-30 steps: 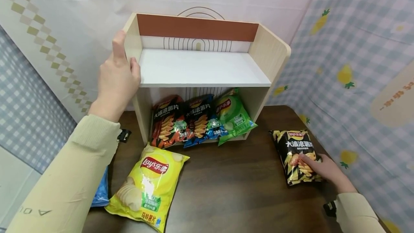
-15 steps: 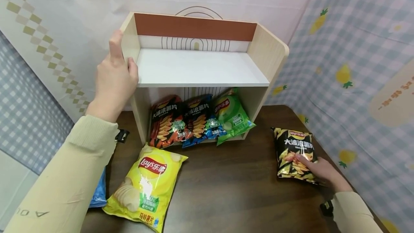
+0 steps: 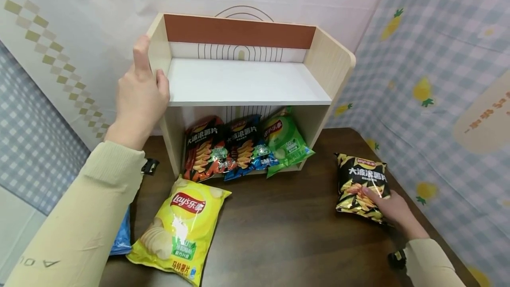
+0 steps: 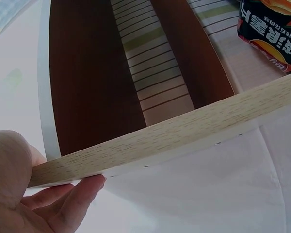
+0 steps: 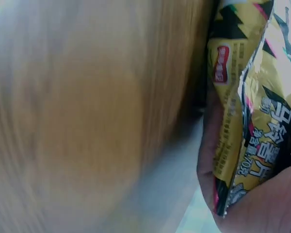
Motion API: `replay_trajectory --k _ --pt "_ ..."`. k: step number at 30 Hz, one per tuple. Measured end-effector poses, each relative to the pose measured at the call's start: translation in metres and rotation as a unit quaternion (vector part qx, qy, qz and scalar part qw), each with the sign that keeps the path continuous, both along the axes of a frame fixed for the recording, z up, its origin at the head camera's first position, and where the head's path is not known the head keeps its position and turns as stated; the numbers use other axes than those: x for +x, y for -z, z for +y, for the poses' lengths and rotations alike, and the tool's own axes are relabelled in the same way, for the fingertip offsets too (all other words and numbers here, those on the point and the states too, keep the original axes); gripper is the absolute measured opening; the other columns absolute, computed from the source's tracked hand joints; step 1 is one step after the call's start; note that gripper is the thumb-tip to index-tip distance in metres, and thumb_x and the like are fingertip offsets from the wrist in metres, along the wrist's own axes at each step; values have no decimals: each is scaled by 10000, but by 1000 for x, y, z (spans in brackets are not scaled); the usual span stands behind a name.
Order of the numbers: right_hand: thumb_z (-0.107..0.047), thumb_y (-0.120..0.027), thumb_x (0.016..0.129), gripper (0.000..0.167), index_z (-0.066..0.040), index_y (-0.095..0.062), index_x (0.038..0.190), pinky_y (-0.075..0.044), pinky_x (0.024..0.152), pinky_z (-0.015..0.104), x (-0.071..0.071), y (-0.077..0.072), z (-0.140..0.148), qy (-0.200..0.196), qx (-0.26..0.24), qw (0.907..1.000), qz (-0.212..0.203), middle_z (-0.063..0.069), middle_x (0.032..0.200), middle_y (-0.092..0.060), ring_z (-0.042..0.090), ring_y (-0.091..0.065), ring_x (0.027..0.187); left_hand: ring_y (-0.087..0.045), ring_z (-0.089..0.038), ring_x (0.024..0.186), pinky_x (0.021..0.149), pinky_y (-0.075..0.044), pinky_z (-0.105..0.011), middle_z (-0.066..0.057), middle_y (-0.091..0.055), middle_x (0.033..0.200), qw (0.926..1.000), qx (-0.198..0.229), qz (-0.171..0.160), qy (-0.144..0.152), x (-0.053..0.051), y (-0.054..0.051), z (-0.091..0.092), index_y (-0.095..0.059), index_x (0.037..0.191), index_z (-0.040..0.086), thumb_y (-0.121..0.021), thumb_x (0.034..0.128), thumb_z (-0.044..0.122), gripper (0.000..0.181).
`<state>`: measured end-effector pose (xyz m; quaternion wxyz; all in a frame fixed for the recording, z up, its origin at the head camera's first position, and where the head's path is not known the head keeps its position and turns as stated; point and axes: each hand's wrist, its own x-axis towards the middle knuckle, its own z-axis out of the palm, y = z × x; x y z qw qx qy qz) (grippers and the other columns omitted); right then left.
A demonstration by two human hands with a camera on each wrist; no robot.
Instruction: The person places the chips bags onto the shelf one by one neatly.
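My left hand grips the left side panel of a small two-tier shelf; in the left wrist view the thumb lies on one side of the panel edge and the fingers on the other. At the right of the table my right hand holds a black and gold chip bag, thumb on its front. The right wrist view shows fingers behind that chip bag. In the shelf's lower tier lean a red-black chip bag, a blue-black chip bag and a green chip bag.
A yellow chip bag lies on the brown table in front of the shelf's left side. Part of a blue bag shows beside the left sleeve. Patterned cloth walls enclose the table at the back and sides.
My right hand has lifted and tilted the black and gold chip bag, shifting it slightly up in the head view. The left hand keeps its grip on the shelf panel.
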<state>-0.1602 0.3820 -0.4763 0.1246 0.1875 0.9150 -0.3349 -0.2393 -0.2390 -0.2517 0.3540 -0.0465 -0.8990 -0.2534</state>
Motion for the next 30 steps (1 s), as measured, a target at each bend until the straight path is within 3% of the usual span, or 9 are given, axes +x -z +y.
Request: replay_trajectory --k 7,10,12,15,19,22,24,30 --pt "-637 -581 851 1113 56 -13 1512 -308 1000 601 1 8 -17 684 -563 9900 1099 369 1475 -198 466 -303 1281 -525 -527 626 555 -413 -584 -343 -560 991 10000 -6 57 -32 2 0 2 -144 1435 237 -397 981 192 521" --pt "-597 -617 851 1079 -8 -29 1537 -330 981 587 2 4 -24 755 -652 9846 1433 343 1482 -225 446 -323 1267 -528 -519 627 551 -417 -576 -345 -566 1033 10000 4 65 -17 2 0 3 -146 1435 246 -397 981 191 521" --pt "-578 -623 858 1050 -39 -42 1547 -343 959 593 5 -4 -27 619 -540 9837 1602 337 1486 -231 457 -327 1271 -530 -519 632 552 -418 -576 -345 -567 1063 10000 15 45 -8 3 0 4 -142 1438 247 -394 982 189 523" --pt "-526 -631 879 949 -103 -120 1557 -467 849 510 10 -21 -34 259 -385 9792 1975 306 1410 -370 425 -472 1161 -531 -511 624 544 -419 -566 -345 -568 1087 10000 0 43 -1 3 1 4 -144 1439 251 -393 983 188 523" --pt "-446 -668 884 833 -256 -202 1548 -531 639 292 16 -47 -47 -13 -311 9669 2533 190 1309 -490 168 -602 912 -523 -504 615 548 -419 -567 -347 -567 1051 9999 -33 113 -3 3 0 4 -146 1435 252 -399 982 186 523" --pt "-387 -712 867 835 -373 -203 1529 -502 631 197 19 -64 -59 -85 -282 9561 2917 117 1337 -464 61 -559 897 -524 -512 623 555 -421 -576 -349 -565 1044 9999 -43 133 -14 3 -1 4 -146 1434 247 -400 981 184 524" --pt "-342 -741 853 853 -417 -207 1515 -488 648 167 21 -73 -67 -148 -254 9482 3164 79 1347 -444 72 -538 935 -530 -522 635 561 -423 -585 -351 -565 1061 9999 -40 102 -28 4 -2 3 -143 1437 243 -396 982 187 524" --pt "-178 -790 814 894 -380 -264 1509 -483 677 146 30 -97 -88 -222 -410 9227 3828 53 1356 -426 86 -541 993 -532 -530 643 568 -421 -592 -350 -564 1056 9999 -48 68 -62 5 -3 3 -145 1438 238 -398 982 189 523"
